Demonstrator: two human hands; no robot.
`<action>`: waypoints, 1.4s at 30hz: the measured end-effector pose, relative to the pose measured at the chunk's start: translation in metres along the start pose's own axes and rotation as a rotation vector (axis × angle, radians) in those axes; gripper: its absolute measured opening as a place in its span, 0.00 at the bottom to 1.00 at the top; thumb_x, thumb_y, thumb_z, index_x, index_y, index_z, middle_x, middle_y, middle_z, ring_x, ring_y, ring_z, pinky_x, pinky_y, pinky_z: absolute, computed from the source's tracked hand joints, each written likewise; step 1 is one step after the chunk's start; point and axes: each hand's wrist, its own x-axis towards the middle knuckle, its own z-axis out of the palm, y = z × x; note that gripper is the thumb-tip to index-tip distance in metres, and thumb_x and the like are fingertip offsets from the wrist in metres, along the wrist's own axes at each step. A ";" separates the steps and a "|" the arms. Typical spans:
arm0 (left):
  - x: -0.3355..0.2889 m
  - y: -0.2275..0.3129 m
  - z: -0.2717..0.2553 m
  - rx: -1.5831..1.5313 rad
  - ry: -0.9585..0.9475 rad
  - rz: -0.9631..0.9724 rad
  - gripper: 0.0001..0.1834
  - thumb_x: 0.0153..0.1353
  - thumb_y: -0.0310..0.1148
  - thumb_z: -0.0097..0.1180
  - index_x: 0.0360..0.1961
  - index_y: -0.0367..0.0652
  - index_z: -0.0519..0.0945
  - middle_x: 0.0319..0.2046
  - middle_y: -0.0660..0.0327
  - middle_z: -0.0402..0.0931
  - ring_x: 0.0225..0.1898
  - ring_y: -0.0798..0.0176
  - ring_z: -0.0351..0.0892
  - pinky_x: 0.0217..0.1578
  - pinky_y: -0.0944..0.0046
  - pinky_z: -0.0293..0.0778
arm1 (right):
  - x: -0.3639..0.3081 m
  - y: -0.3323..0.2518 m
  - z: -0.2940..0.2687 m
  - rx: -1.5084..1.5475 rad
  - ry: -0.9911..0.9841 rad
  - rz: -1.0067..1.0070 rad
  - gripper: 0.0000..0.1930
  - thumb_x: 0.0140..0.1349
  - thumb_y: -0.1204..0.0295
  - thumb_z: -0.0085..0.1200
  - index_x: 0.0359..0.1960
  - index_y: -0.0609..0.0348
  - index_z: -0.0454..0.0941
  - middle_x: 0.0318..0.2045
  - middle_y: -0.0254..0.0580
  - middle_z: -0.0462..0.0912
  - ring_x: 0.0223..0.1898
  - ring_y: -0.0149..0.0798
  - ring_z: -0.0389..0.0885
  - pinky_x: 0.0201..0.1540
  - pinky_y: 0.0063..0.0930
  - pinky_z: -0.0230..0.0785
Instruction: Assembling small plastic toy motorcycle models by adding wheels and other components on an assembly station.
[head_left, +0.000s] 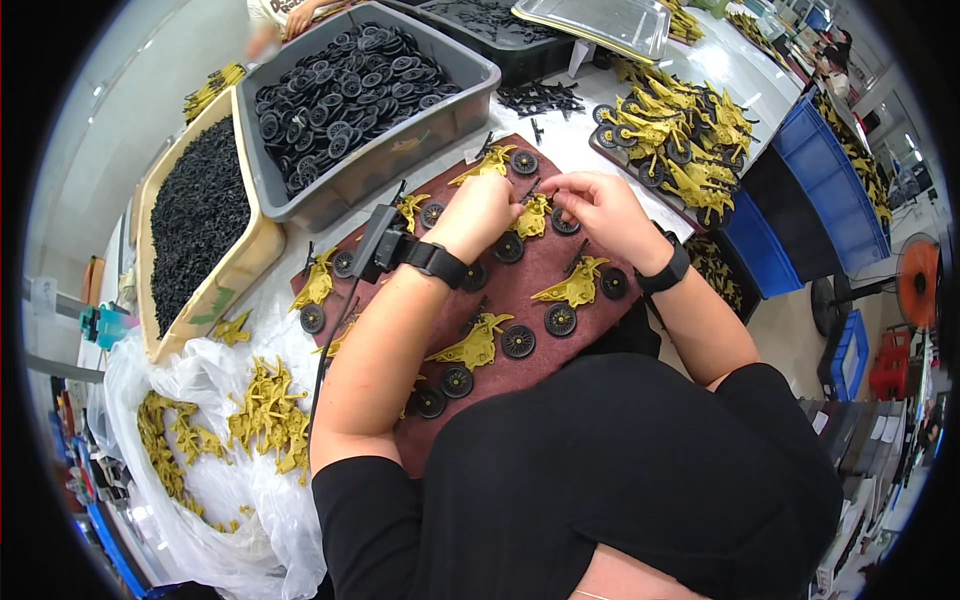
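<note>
A reddish-brown mat (pixel 625 330) lies before me with several yellow toy motorcycle bodies (pixel 470 345), each near black spoked wheels (pixel 518 341) and small dark parts. My left hand (pixel 482 212) is closed, its fingertips at the left side of one yellow motorcycle body (pixel 533 216) toward the back of the mat. From the other side my right hand (pixel 606 212) meets the same body, thumb and forefinger bent together in a pinch. A thin black piece shows between the two hands. The fingers hide what each one grips.
A grey bin (pixel 395 150) of black wheels and a cream bin (pixel 262 255) of small black parts stand at left. Yellow bodies lie in a clear plastic bag (pixel 290 510). Assembled yellow motorcycles (pixel 690 140) pile at back right, near a blue crate (pixel 825 185). Another person's hand (pixel 300 18) shows at the far edge.
</note>
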 end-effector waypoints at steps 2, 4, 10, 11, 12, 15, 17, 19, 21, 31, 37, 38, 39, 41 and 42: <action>0.000 -0.004 0.010 0.076 -0.033 -0.010 0.11 0.52 0.33 0.62 0.30 0.34 0.82 0.28 0.45 0.79 0.35 0.46 0.81 0.38 0.54 0.74 | -0.006 -0.005 0.001 -0.064 -0.047 0.108 0.10 0.62 0.78 0.53 0.44 0.64 0.79 0.27 0.35 0.82 0.27 0.24 0.78 0.32 0.19 0.72; 0.001 -0.001 0.017 0.111 0.044 -0.008 0.10 0.52 0.32 0.62 0.29 0.34 0.81 0.29 0.45 0.79 0.35 0.46 0.80 0.38 0.53 0.74 | -0.011 0.003 0.001 -0.132 -0.022 0.037 0.10 0.61 0.79 0.53 0.43 0.64 0.80 0.27 0.38 0.82 0.27 0.27 0.79 0.33 0.21 0.72; 0.007 -0.016 0.026 0.141 0.078 0.010 0.08 0.50 0.29 0.60 0.27 0.34 0.80 0.29 0.44 0.78 0.36 0.44 0.79 0.39 0.51 0.74 | -0.017 0.007 0.014 -0.559 -0.001 -0.267 0.07 0.52 0.78 0.58 0.34 0.64 0.81 0.29 0.51 0.82 0.31 0.47 0.82 0.36 0.31 0.74; 0.008 -0.017 0.027 0.158 0.067 0.036 0.08 0.50 0.30 0.60 0.28 0.34 0.80 0.29 0.44 0.78 0.36 0.43 0.79 0.38 0.51 0.73 | -0.017 0.007 0.016 -0.609 -0.018 -0.282 0.07 0.51 0.77 0.59 0.33 0.63 0.82 0.27 0.49 0.81 0.31 0.47 0.81 0.37 0.32 0.74; 0.008 -0.017 0.026 0.154 0.069 0.035 0.08 0.50 0.30 0.60 0.28 0.34 0.80 0.29 0.44 0.78 0.36 0.43 0.79 0.38 0.51 0.73 | -0.016 0.007 0.017 -0.658 -0.034 -0.295 0.06 0.51 0.76 0.59 0.31 0.62 0.82 0.26 0.48 0.81 0.32 0.47 0.80 0.38 0.33 0.73; 0.009 -0.016 0.023 0.136 0.045 0.039 0.08 0.50 0.30 0.60 0.27 0.34 0.80 0.28 0.43 0.78 0.35 0.43 0.79 0.37 0.51 0.73 | -0.015 0.011 0.019 -0.803 -0.129 -0.261 0.05 0.50 0.75 0.58 0.29 0.61 0.83 0.25 0.47 0.80 0.33 0.46 0.79 0.40 0.36 0.72; 0.010 -0.018 0.021 0.126 0.000 0.059 0.08 0.50 0.30 0.60 0.26 0.33 0.80 0.27 0.43 0.78 0.34 0.43 0.79 0.36 0.52 0.73 | -0.016 0.014 0.019 -0.840 -0.170 -0.222 0.05 0.50 0.74 0.58 0.28 0.61 0.83 0.25 0.47 0.80 0.33 0.47 0.79 0.40 0.37 0.72; 0.011 -0.019 0.020 0.114 -0.014 0.057 0.09 0.50 0.30 0.60 0.26 0.33 0.80 0.27 0.43 0.78 0.33 0.43 0.79 0.36 0.52 0.73 | -0.018 0.012 0.020 -0.878 -0.211 -0.180 0.05 0.50 0.73 0.58 0.27 0.61 0.83 0.25 0.47 0.80 0.33 0.47 0.78 0.41 0.37 0.71; 0.013 -0.020 0.020 0.104 -0.027 0.055 0.09 0.50 0.30 0.60 0.25 0.33 0.80 0.27 0.43 0.78 0.33 0.43 0.79 0.36 0.52 0.73 | -0.019 0.004 0.021 -1.032 -0.115 -0.302 0.05 0.50 0.75 0.55 0.24 0.62 0.81 0.23 0.50 0.79 0.31 0.50 0.79 0.39 0.41 0.72; 0.017 -0.022 0.022 0.170 -0.050 0.101 0.10 0.49 0.31 0.60 0.27 0.34 0.80 0.28 0.44 0.78 0.34 0.43 0.79 0.38 0.52 0.74 | -0.013 0.006 0.028 -0.903 -0.037 -0.286 0.07 0.52 0.75 0.53 0.21 0.65 0.78 0.21 0.53 0.78 0.29 0.52 0.79 0.38 0.43 0.72; 0.015 -0.021 0.023 0.153 -0.004 0.134 0.08 0.49 0.30 0.59 0.26 0.34 0.80 0.27 0.44 0.78 0.35 0.44 0.79 0.38 0.51 0.75 | -0.009 0.015 0.032 -0.981 -0.046 -0.292 0.07 0.51 0.76 0.51 0.18 0.65 0.77 0.21 0.54 0.78 0.28 0.52 0.79 0.37 0.43 0.72; 0.015 -0.020 0.023 0.147 0.003 0.137 0.07 0.49 0.29 0.58 0.26 0.34 0.80 0.27 0.44 0.78 0.34 0.44 0.79 0.38 0.51 0.75 | -0.008 0.016 0.033 -1.024 -0.058 -0.301 0.07 0.50 0.77 0.51 0.18 0.64 0.77 0.21 0.53 0.78 0.28 0.51 0.79 0.37 0.43 0.72; 0.014 -0.021 0.025 0.143 0.004 0.132 0.07 0.49 0.29 0.58 0.26 0.34 0.80 0.27 0.44 0.78 0.34 0.44 0.79 0.38 0.51 0.75 | -0.008 0.017 0.035 -1.066 -0.073 -0.313 0.07 0.50 0.78 0.50 0.17 0.64 0.77 0.21 0.52 0.79 0.27 0.51 0.79 0.36 0.43 0.72; 0.013 -0.021 0.028 0.170 0.023 0.136 0.06 0.49 0.28 0.58 0.26 0.35 0.80 0.27 0.44 0.78 0.34 0.44 0.79 0.38 0.51 0.75 | -0.006 0.014 0.036 -1.094 -0.094 -0.330 0.06 0.49 0.78 0.50 0.17 0.64 0.77 0.21 0.52 0.79 0.27 0.51 0.80 0.35 0.42 0.73; 0.012 -0.020 0.027 0.166 0.023 0.132 0.06 0.49 0.28 0.58 0.26 0.35 0.80 0.27 0.44 0.78 0.34 0.44 0.79 0.38 0.51 0.75 | -0.006 0.013 0.037 -1.120 -0.108 -0.343 0.06 0.48 0.79 0.49 0.17 0.63 0.78 0.21 0.52 0.79 0.26 0.51 0.80 0.34 0.41 0.73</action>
